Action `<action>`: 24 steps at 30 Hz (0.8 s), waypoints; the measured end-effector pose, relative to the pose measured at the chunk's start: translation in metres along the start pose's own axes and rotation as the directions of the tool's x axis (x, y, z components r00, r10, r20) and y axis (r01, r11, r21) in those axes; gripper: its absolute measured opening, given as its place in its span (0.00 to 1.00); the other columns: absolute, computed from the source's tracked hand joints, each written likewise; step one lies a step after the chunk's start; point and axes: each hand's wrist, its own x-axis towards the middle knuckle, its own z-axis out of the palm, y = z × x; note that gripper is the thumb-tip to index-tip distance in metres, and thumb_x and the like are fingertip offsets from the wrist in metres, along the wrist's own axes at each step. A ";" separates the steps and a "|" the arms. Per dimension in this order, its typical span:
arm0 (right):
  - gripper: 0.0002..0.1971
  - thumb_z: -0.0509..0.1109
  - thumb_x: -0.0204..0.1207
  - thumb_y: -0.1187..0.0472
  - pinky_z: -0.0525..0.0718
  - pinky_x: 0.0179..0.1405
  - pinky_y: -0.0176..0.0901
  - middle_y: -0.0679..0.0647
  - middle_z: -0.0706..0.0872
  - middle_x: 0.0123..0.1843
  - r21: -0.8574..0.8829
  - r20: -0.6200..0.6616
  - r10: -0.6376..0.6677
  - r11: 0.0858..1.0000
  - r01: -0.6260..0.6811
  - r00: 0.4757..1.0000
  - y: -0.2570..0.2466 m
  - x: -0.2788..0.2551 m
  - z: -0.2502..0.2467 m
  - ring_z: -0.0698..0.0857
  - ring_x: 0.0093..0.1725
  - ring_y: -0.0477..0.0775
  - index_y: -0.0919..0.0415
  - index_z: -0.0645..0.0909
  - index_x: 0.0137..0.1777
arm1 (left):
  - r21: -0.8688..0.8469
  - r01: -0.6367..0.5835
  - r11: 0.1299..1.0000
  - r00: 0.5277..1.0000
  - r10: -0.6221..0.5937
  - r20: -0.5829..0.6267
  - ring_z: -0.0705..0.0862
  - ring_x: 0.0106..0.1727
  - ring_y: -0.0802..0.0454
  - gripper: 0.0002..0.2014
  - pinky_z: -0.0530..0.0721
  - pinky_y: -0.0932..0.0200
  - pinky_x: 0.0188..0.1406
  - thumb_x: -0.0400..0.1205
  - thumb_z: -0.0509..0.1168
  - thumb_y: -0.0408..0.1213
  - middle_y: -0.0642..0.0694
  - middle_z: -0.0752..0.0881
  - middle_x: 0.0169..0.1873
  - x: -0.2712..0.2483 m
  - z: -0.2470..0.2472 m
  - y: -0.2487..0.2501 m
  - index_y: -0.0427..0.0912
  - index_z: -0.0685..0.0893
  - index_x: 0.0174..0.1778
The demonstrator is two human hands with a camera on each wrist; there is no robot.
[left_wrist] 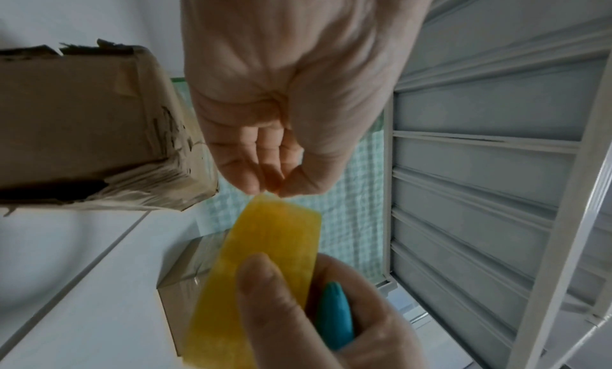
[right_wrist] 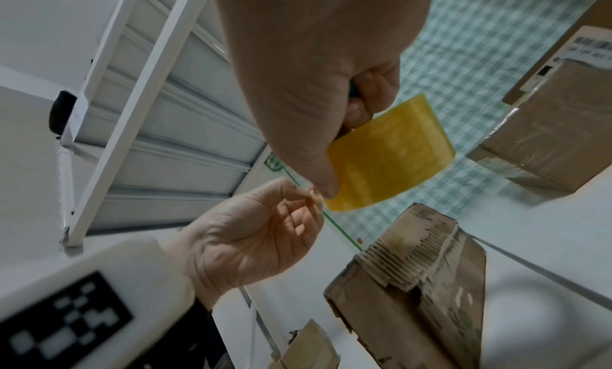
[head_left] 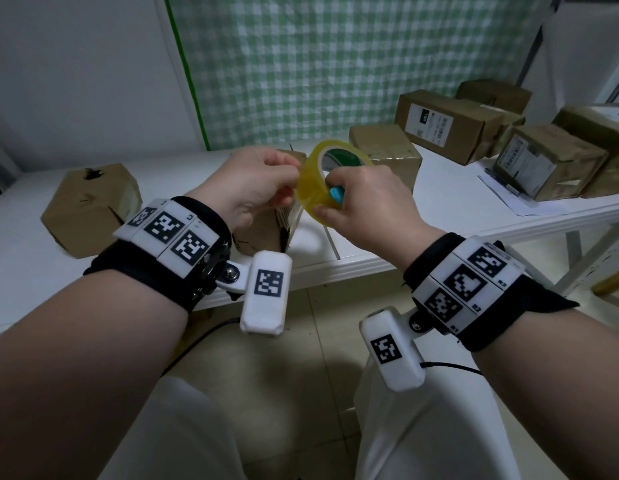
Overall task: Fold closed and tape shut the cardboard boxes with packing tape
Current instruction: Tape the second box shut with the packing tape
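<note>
Head view: right hand (head_left: 365, 202) gripping tape roll (head_left: 322, 181), left fingers (head_left: 284, 168) pinching its edge.

**Tape roll held above the boxes**

The right hand (right_wrist: 318, 68) grips the yellow tape roll (right_wrist: 387, 160), thumb on its outer face. The left hand (right_wrist: 251, 241) pinches at the roll's edge. Below sits a worn cardboard box (right_wrist: 414, 293) on the white tabletop (right_wrist: 546, 244).

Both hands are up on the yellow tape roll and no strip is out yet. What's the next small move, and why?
Probably peel the tape's free end away from the roll. The right hand grips the tape roll along with a blue tool, and the left hand pinches at the roll's edge with its fingers. No strip is drawn out yet, and the torn box waits just below on the table.
</note>
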 end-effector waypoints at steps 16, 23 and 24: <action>0.13 0.69 0.76 0.46 0.70 0.37 0.43 0.48 0.75 0.38 0.033 -0.055 0.070 0.997 -0.068 0.996 0.001 -0.001 0.003 0.74 0.41 0.52 0.54 0.83 0.52 | 0.797 -0.272 0.539 0.886 0.464 -0.012 0.84 0.41 0.42 0.12 0.77 0.53 0.39 0.81 0.63 0.36 0.36 0.88 0.38 -0.003 0.008 -0.001 0.33 0.88 0.39; 0.10 0.69 0.75 0.49 0.66 0.32 0.41 0.49 0.72 0.33 0.019 -0.028 0.069 0.997 -0.069 0.997 0.001 0.003 0.001 0.73 0.39 0.55 0.56 0.80 0.44 | 0.926 -0.278 0.254 0.831 0.548 0.099 0.75 0.39 0.44 0.06 0.67 0.53 0.34 0.81 0.60 0.29 0.42 0.78 0.40 -0.001 0.017 -0.006 0.42 0.74 0.40; 0.10 0.69 0.75 0.50 0.63 0.28 0.41 0.48 0.70 0.31 0.010 -0.021 0.073 0.997 -0.072 0.997 0.001 0.005 0.001 0.73 0.39 0.56 0.56 0.77 0.41 | 0.925 -0.288 0.246 0.831 0.544 0.115 0.75 0.39 0.45 0.06 0.67 0.53 0.35 0.82 0.59 0.29 0.43 0.77 0.40 0.000 0.018 -0.004 0.42 0.73 0.40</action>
